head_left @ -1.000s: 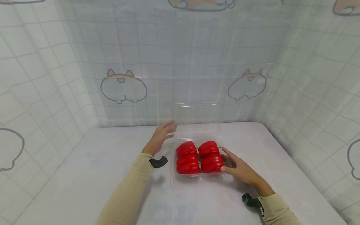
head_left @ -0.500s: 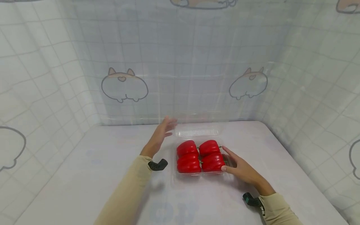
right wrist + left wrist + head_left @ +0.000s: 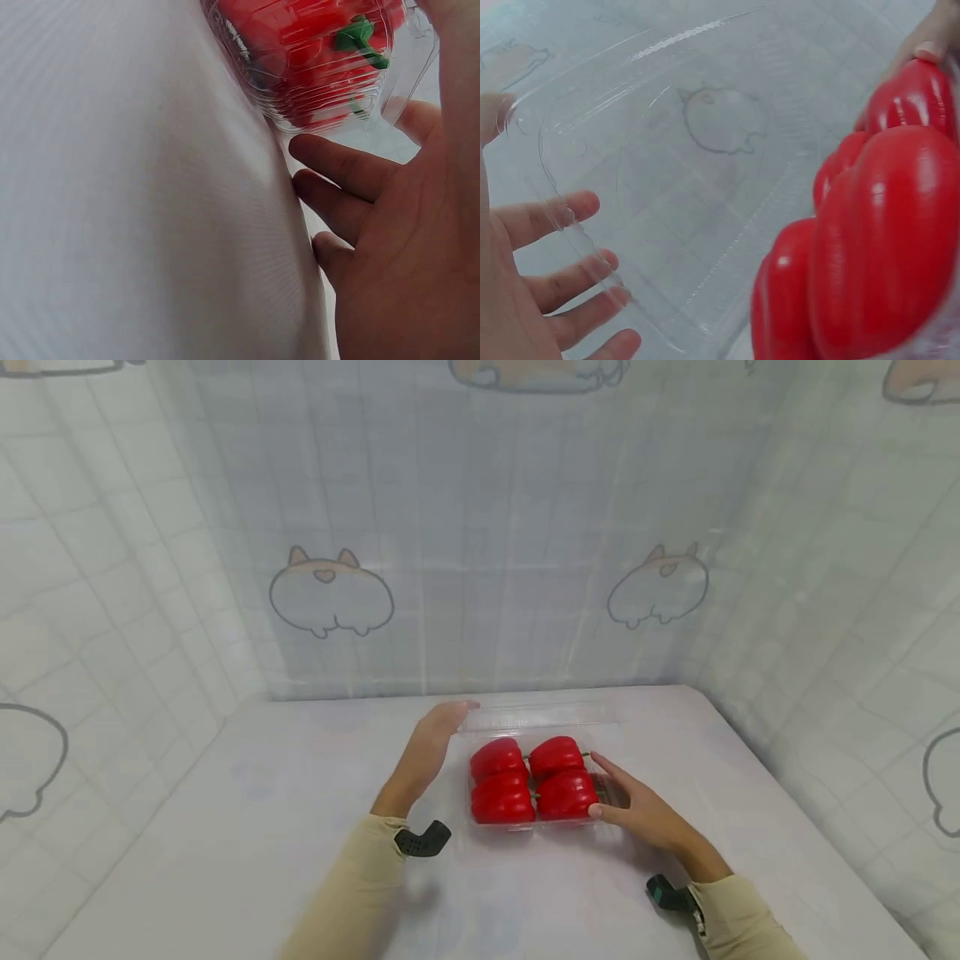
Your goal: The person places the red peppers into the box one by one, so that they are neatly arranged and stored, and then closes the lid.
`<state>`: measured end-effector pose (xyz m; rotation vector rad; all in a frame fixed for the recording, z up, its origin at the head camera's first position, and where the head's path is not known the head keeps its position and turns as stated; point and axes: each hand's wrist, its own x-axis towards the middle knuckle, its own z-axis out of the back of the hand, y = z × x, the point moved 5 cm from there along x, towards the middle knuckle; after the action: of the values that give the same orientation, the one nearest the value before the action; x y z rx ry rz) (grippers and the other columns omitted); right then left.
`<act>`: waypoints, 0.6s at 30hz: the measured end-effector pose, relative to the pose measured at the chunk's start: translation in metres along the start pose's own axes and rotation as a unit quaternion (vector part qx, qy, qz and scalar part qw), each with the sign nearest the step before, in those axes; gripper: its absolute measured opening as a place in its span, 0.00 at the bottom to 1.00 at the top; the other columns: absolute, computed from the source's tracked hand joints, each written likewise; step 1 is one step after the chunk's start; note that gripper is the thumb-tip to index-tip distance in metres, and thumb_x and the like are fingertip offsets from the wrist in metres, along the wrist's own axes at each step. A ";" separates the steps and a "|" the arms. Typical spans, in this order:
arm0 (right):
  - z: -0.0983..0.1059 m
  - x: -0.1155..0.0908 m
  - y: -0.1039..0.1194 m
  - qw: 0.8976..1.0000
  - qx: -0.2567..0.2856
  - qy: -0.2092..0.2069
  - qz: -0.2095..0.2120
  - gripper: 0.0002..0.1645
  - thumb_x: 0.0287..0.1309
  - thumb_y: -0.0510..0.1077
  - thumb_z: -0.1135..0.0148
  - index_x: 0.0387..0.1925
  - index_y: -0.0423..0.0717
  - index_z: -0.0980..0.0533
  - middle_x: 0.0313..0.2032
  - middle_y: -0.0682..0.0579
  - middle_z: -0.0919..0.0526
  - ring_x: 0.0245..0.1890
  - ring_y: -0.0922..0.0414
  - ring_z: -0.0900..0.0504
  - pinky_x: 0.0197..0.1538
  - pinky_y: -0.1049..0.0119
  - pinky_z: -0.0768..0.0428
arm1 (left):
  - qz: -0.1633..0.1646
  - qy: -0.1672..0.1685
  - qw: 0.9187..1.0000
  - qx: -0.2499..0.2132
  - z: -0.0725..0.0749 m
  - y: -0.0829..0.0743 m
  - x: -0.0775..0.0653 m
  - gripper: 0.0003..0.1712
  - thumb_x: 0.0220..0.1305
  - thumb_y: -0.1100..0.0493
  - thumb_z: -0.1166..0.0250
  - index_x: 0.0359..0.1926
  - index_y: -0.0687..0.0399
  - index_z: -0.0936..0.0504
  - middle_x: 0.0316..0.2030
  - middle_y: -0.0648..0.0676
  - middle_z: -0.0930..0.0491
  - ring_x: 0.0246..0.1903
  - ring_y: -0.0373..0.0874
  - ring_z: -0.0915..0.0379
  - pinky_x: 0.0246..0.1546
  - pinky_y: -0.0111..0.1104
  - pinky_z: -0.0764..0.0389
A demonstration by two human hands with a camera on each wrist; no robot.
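Observation:
A clear plastic clamshell container (image 3: 504,827) sits on the table with several red bell peppers (image 3: 501,797) in it, green stems to the right. Its hinged lid (image 3: 536,717) stands tilted at the back, raised off the peppers. At the lid's left edge is my left hand (image 3: 433,747); in the left wrist view its thumb meets a lid corner and its spread fingers (image 3: 559,289) show along the clear edge. My right hand (image 3: 645,810) spans the container's right end, thumb at the front corner and index finger near the back. Its other fingers (image 3: 341,169) extend loosely beside the ribbed wall.
The pale table (image 3: 300,827) runs back to a grid-patterned curtain (image 3: 487,527) printed with animal drawings. More curtain hangs at both sides. A dark wrist camera (image 3: 422,841) sticks out from the left sleeve, another (image 3: 667,893) from the right.
The lid has swung from nearly upright down toward the peppers. My left hand has come nearer and lower along the lid's edge. My right hand stays at the container's right end.

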<state>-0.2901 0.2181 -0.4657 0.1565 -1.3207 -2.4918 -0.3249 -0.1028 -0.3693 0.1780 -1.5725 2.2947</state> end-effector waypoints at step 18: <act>0.011 -0.008 -0.003 0.999 -0.023 -0.020 0.021 0.54 0.59 0.60 0.33 0.78 0.48 0.48 0.71 0.39 0.36 0.69 0.36 0.36 0.61 0.35 0.29 | -0.042 -0.020 0.993 0.104 -0.008 0.007 -0.048 0.25 0.67 0.46 0.34 0.62 0.46 0.21 0.65 0.50 0.30 0.64 0.48 0.34 0.56 0.52 0.23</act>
<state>-0.2857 0.2307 -0.4623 0.0680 -1.2680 -2.4995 -0.2823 -0.1075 -0.3927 0.3378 -1.3142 2.3999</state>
